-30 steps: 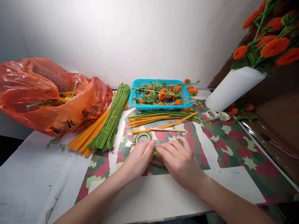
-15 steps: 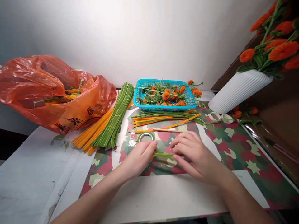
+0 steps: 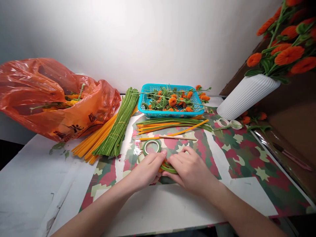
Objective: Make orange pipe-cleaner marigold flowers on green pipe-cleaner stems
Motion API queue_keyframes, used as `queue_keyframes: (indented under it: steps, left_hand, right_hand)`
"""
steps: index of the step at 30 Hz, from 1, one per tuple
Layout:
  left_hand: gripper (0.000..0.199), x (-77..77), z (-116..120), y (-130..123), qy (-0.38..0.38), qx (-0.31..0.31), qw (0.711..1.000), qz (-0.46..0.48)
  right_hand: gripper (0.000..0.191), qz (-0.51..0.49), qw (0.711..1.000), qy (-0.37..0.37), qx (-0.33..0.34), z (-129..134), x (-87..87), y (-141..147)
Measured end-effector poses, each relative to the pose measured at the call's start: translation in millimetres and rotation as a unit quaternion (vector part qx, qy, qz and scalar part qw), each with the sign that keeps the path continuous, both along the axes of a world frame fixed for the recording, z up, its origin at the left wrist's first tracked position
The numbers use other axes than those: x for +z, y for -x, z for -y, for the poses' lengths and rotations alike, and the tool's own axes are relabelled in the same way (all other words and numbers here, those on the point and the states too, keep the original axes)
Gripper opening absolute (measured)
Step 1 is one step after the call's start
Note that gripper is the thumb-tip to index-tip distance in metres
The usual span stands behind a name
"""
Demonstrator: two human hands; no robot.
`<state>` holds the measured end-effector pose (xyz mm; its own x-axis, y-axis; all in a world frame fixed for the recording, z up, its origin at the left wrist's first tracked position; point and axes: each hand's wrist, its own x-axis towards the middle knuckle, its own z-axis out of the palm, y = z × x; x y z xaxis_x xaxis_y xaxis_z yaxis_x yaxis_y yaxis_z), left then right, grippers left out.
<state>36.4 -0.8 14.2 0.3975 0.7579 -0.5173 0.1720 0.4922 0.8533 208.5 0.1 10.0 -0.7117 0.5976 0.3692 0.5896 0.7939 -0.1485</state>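
L hand (image 3: 149,167) and R hand (image 3: 189,168) pinch a green-orange piece (image 3: 169,169) lying crosswise btwn them, both equally near, w/ tape roll (image 3: 144,146) just beyond L.

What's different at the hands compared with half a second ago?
The right hand has moved left, close to the left hand; the green chenille strip between them now curves where it ran nearly straight. Nothing was visibly let go. The left hand keeps its hold; the blue basket, green tape roll and white vase stayed put.
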Motion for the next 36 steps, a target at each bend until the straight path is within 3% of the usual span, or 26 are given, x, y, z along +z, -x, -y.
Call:
queue_keyframes:
  steps: [2, 5, 9, 12, 18, 21, 26, 32, 36]
  left_hand:
    - [0.047, 1.6, 0.6, -0.8, -0.034, -0.007, 0.999, -0.013]
    - [0.044, 3.4, 1.1, -1.6, -0.098, -0.007, 0.994, -0.045]
    - [0.042, 2.7, 2.2, -2.1, -0.173, -0.004, 0.980, -0.098]
    - [0.042, 0.4, 3.3, -2.4, -0.208, -0.017, 0.971, -0.113]
    - [0.039, 1.0, 3.9, 1.3, -0.249, -0.033, 0.964, -0.087]
    - [0.030, 3.4, 2.0, 7.0, -0.234, -0.021, 0.970, -0.063]
    - [0.031, 1.2, -2.4, 12.7, -0.189, 0.004, 0.982, -0.008]
    - [0.034, -1.1, -3.3, 12.0, -0.186, 0.066, 0.980, 0.026]
    - [0.032, -0.4, -4.9, 13.2, -0.175, 0.068, 0.981, 0.046]
  right_hand:
    - [0.037, -0.003, 1.000, 0.027, 0.006, -1.9, -2.6, 0.3]
    - [0.031, -0.007, 0.991, 0.133, -0.012, -2.2, -1.5, 1.4]
    - [0.023, -0.033, 0.951, 0.302, -0.062, -0.9, 6.0, 3.4]
    - [0.025, -0.068, 0.928, 0.360, -0.071, -1.8, 9.5, 3.6]
    - [0.028, -0.112, 0.916, 0.377, -0.077, -2.6, 12.5, 2.0]
    - [0.027, -0.122, 0.928, 0.337, -0.103, -2.1, 11.4, 1.4]
    - [0.025, -0.094, 0.952, 0.262, -0.127, -0.5, 7.1, 1.6]
    - [0.023, -0.163, 0.932, 0.302, -0.117, 0.2, 9.0, 0.3]
    - [0.022, -0.174, 0.929, 0.312, -0.097, -1.1, 9.9, -0.8]
